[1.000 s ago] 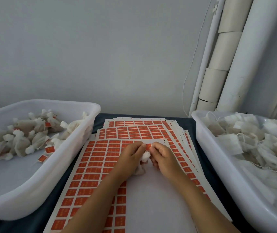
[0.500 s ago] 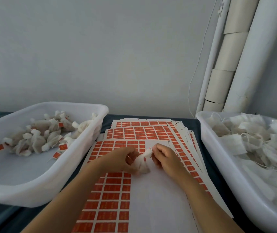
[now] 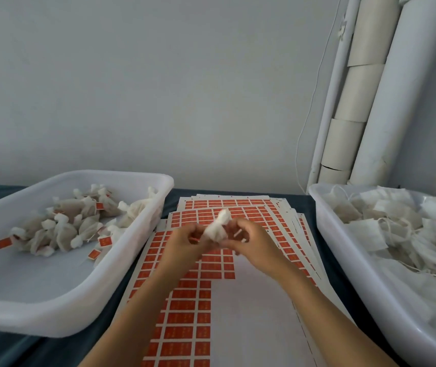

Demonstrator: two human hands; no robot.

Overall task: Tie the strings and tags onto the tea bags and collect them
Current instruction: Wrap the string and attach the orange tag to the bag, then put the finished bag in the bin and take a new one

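Observation:
A small white tea bag (image 3: 218, 227) is held upright between both hands, above the stacked sheets of orange tags (image 3: 185, 300). My left hand (image 3: 185, 243) grips its lower left side, and a sliver of orange tag shows at its fingers. My right hand (image 3: 251, 241) pinches the bag's right side with curled fingers, a thin string end poking out by them. The white tub (image 3: 79, 308) on the left holds several tied bags with orange tags (image 3: 74, 226). The white tub (image 3: 344, 260) on the right is piled with flat untied bags and strings (image 3: 397, 234).
A dark cloth covers the table (image 3: 52, 350) under the tubs and sheets. White pipes and cardboard rolls (image 3: 357, 88) lean in the back right corner against a pale wall. A thin cable (image 3: 309, 107) hangs down the wall.
Both hands have lifted the tea bag off the tag sheets and turned it upright. The view has shifted slightly left and down.

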